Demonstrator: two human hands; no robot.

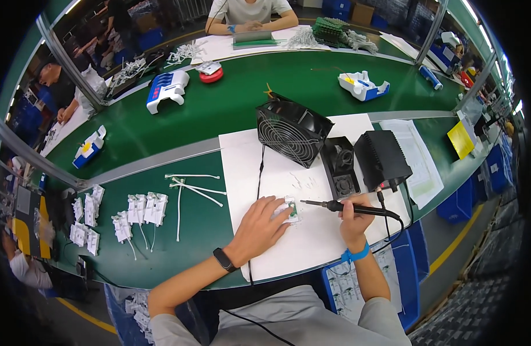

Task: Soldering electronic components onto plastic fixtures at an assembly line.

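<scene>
Faces a curved green desk [185, 268] with a white sheet [320, 248] over its middle; beyond the hands, shows a black fan [290, 131], a black box [382, 157] to the right and a black holder [338, 166] between them, all behind the working spot, not across it; at left, bears white plastic parts [137, 209] in groups, with white cables [203, 191] nearer the sheet; with hands apart, lays the left hand [258, 226] on a small white-and-green piece [293, 212], partly covering it; cannot tell whether pinching it, nor which way its long axis runs; wraps the right hand [354, 224] around a soldering iron [336, 206], nearly crosswise, tip leftward, just beside the piece's right edge, contact unclear; loops the cord [400, 222] off rightward, away from the tip.
</scene>
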